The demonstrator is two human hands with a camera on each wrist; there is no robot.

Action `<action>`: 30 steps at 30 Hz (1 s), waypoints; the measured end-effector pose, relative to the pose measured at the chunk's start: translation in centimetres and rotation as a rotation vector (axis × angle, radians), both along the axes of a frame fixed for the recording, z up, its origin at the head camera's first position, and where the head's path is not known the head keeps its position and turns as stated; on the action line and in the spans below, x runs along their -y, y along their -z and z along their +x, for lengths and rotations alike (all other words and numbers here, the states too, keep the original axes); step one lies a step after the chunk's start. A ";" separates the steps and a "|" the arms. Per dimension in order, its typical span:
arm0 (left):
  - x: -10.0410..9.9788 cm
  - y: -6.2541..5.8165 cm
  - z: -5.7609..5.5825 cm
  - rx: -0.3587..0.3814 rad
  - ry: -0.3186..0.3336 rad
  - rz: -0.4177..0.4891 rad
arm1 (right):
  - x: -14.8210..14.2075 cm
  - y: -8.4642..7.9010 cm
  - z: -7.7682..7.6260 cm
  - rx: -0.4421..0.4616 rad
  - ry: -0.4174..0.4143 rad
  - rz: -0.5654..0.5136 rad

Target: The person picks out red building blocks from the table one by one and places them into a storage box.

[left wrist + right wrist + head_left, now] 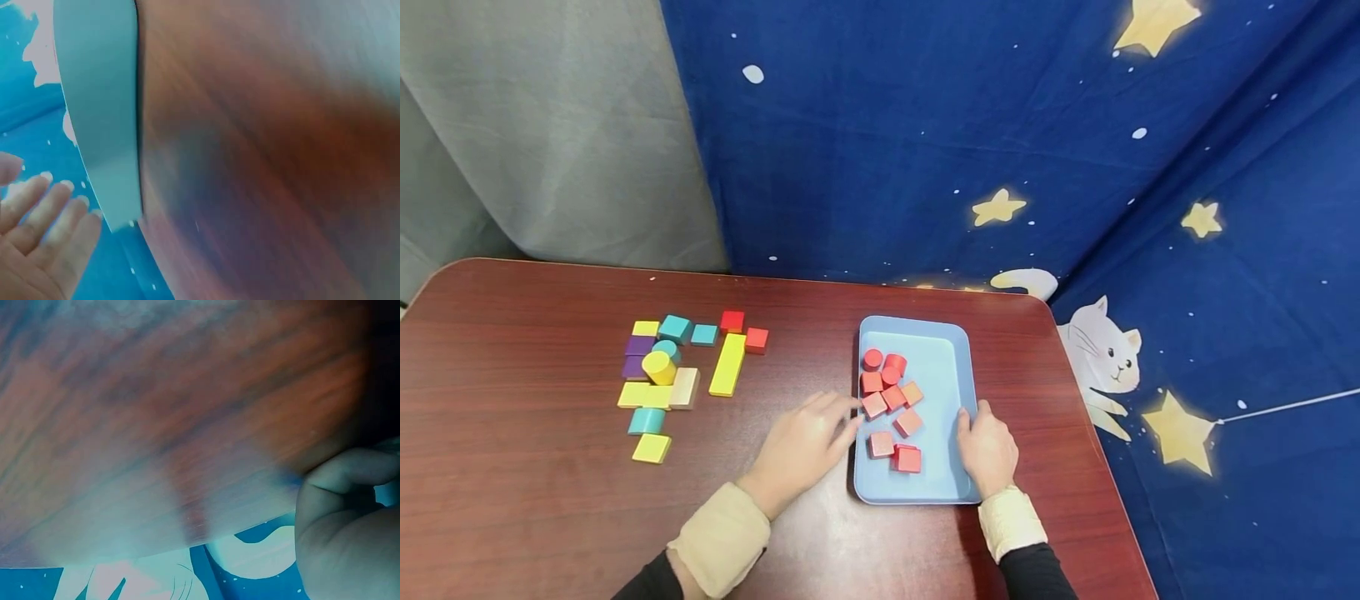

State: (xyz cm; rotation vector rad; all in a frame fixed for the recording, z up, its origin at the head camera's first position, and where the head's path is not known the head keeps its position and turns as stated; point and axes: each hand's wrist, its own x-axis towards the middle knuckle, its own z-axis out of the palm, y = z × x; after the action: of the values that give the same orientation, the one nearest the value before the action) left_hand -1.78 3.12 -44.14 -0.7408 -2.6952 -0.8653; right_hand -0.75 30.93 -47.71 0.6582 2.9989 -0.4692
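Note:
A light blue tray [940, 392] lies on the table, with several red blocks [907, 423], cubes and cylinders, gathered in its left half. My right hand [988, 448] grips the tray's right rim, thumb over the edge. In the right wrist view that hand [347, 519] shows curled fingers. Beside the tray's left rim is my left hand [801, 450], its fingertips close to the edge. The left wrist view shows this hand [44, 240] with fingers extended and nothing held, near the tray's outer wall [100, 112].
Left on the brown table [535, 400] is a loose group of yellow, purple, teal and pale wooden blocks [684, 389]. Two red blocks [757, 340] sit at that group's right side near a long yellow block [727, 365]. A blue starry curtain [880, 150] hangs behind the table.

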 end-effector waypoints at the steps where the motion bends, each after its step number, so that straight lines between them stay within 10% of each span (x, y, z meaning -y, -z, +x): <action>1: 0.3 -0.1 -0.3 0.014 -0.023 -0.015 | 0.0 0.0 0.0 0.000 0.001 0.001; 18: 4.7 0.0 -4.5 0.018 -0.299 -0.087 | 0.0 -0.1 0.0 0.002 0.003 0.000; 30: 5.1 0.9 -6.0 0.044 -0.374 -0.124 | 0.1 -0.1 -0.1 -0.002 0.010 0.005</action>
State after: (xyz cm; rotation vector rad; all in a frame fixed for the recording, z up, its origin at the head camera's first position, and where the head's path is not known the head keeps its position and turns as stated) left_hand -7.80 -1.94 -45.05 -0.2236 -2.8130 -0.6336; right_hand -0.85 30.87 -47.65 0.6739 3.0011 -0.4637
